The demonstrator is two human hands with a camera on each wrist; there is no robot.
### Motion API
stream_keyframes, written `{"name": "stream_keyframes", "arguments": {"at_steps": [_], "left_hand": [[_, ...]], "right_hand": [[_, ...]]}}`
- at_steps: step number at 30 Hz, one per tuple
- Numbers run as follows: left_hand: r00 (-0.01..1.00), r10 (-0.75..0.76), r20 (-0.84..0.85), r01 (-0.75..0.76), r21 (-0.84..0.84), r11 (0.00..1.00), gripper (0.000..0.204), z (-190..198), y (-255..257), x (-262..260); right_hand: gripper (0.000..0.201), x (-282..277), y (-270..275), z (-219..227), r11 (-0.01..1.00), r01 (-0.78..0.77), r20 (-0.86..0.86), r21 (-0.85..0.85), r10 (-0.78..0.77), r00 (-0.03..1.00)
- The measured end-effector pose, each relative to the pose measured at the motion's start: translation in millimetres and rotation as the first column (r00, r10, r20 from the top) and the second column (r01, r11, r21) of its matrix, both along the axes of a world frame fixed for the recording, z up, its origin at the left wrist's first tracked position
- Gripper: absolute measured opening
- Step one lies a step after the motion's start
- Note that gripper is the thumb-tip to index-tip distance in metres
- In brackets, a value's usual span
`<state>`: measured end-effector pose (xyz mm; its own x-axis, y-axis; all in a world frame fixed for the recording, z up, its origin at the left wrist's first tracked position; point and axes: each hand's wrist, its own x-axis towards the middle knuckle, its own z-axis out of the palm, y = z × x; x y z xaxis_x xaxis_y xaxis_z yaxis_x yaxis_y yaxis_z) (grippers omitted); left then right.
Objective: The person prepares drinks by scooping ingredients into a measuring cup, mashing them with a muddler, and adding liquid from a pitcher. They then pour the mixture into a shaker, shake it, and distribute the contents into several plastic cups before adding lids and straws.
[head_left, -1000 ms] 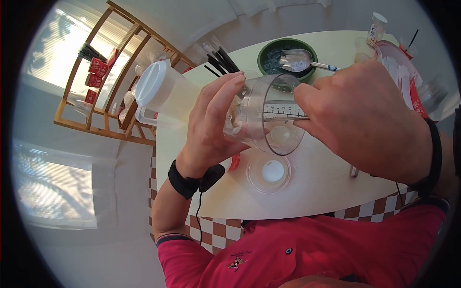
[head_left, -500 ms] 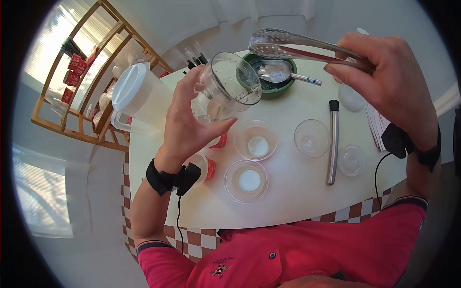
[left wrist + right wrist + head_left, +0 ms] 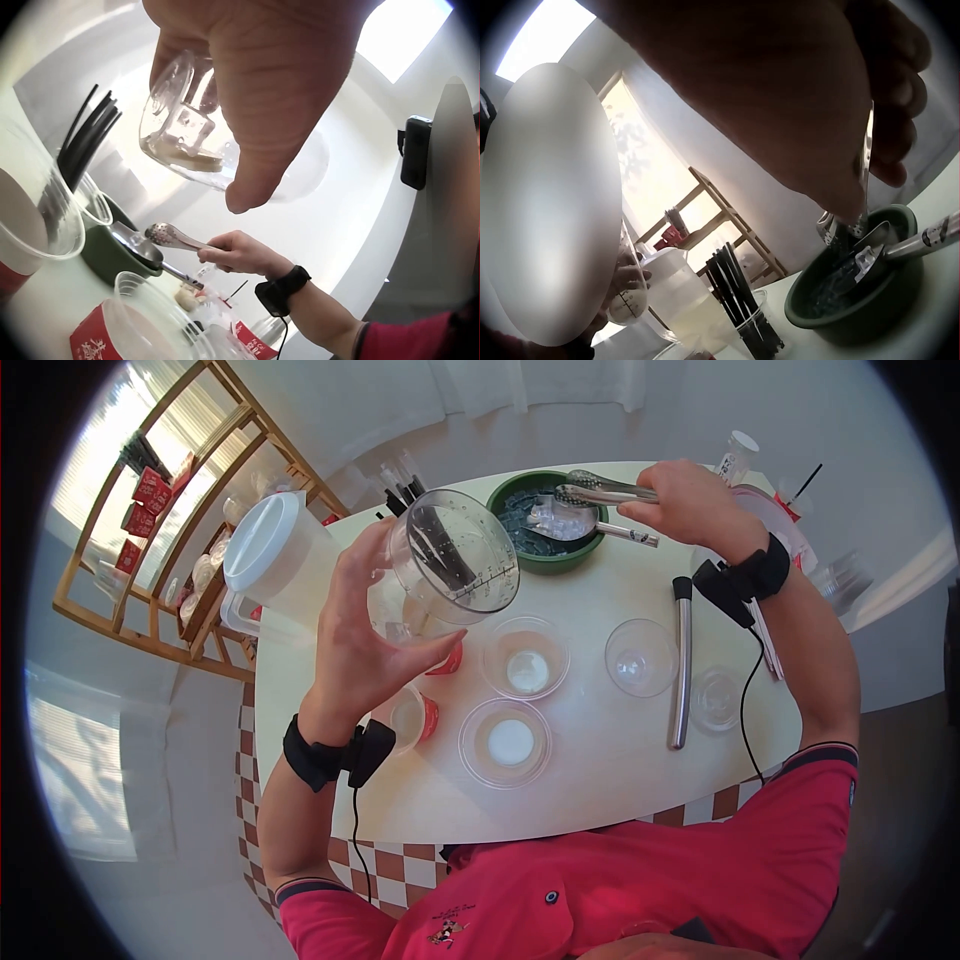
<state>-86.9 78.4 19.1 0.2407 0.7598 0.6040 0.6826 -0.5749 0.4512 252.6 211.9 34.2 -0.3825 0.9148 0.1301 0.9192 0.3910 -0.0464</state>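
My left hand (image 3: 345,625) holds a clear measuring cup (image 3: 450,595) tilted above the table, its mouth toward me. Ice cubes (image 3: 189,129) lie at its bottom in the left wrist view, with some pale matter beside them. In my right hand (image 3: 695,508) are metal tongs (image 3: 610,492) with perforated tips. Those tips hang over the green bowl (image 3: 550,564), which contains ice. A metal scoop (image 3: 565,520) rests in the bowl, its handle across the rim. From the right wrist view, the tong tips are close above the ice.
Two clear cups (image 3: 510,745) with white bottoms stand near the table's front, beside red-labelled cups (image 3: 410,722). Further right are a clear lid (image 3: 640,658), a muddler (image 3: 682,670) and another lid (image 3: 715,700). A lidded pitcher (image 3: 285,565) and black straws (image 3: 739,300) stand left.
The tongs left the measuring cup in my right hand, rose to the right, then came down over the green bowl. My left hand shifted left with the cup.
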Motion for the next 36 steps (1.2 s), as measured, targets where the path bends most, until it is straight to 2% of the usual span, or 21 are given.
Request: {"name": "stream_keyframes", "arguments": {"at_steps": [2, 4, 6, 7, 9, 12, 14, 17, 18, 20, 24, 36], "left_hand": [[0.999, -0.05, 0.002, 0.05, 0.055, 0.997, 0.102, -2, 0, -4], [0.997, -0.082, 0.009, 0.081, 0.092, 0.992, 0.104, -5, -1, -10], [0.992, -0.124, -0.008, 0.124, 0.138, 0.983, 0.103, -6, -3, -13], [0.988, -0.154, -0.014, 0.154, 0.155, 0.976, 0.102, -7, -4, -12], [0.984, -0.177, -0.038, 0.181, 0.242, 0.953, 0.099, -8, -5, -8], [0.971, -0.219, -0.1, 0.239, 0.302, 0.923, 0.095, -5, -5, 0], [0.971, -0.19, -0.148, 0.226, 0.287, 0.931, 0.093, -1, -12, 5], [0.954, -0.211, -0.212, 0.277, 0.358, 0.892, 0.102, -4, -11, 4], [0.955, -0.202, -0.218, 0.271, 0.358, 0.893, 0.101, -3, -13, 4], [0.956, -0.182, -0.231, 0.258, 0.362, 0.896, 0.099, 1, -15, 7], [0.963, -0.233, -0.137, 0.269, 0.379, 0.886, 0.088, 3, -16, 17], [0.959, -0.251, -0.128, 0.28, 0.311, 0.908, 0.093, 5, -20, 25]], "right_hand": [[0.038, 6, -17, 18, 0.998, -0.014, -0.078, 0.063, 0.019, 0.997], [0.033, 7, -55, 58, 0.994, -0.108, -0.202, 0.01, 0.107, 0.974], [0.022, 10, -96, 72, 0.977, -0.214, -0.49, 0.01, 0.191, 0.85], [0.023, 10, -121, 86, 0.975, -0.221, -0.481, -0.03, 0.18, 0.858], [0.028, 2, -157, 102, 0.954, -0.3, -0.411, 0.016, 0.279, 0.868], [0.028, -22, -169, 88, 0.837, -0.467, -0.227, 0.286, 0.533, 0.815], [0.031, -35, -176, 87, 0.795, -0.518, -0.086, 0.316, 0.568, 0.819], [0.04, -53, -183, 91, 0.827, -0.519, 0.067, 0.218, 0.517, 0.853], [0.041, -58, -183, 87, 0.825, -0.516, 0.08, 0.231, 0.512, 0.855], [0.04, -66, -183, 80, 0.822, -0.511, 0.093, 0.25, 0.505, 0.858], [0.034, -72, -181, 75, 0.826, -0.513, 0.105, 0.235, 0.503, 0.858], [0.03, -73, -171, 73, 0.846, -0.509, 0.14, 0.156, 0.492, 0.86]]}}
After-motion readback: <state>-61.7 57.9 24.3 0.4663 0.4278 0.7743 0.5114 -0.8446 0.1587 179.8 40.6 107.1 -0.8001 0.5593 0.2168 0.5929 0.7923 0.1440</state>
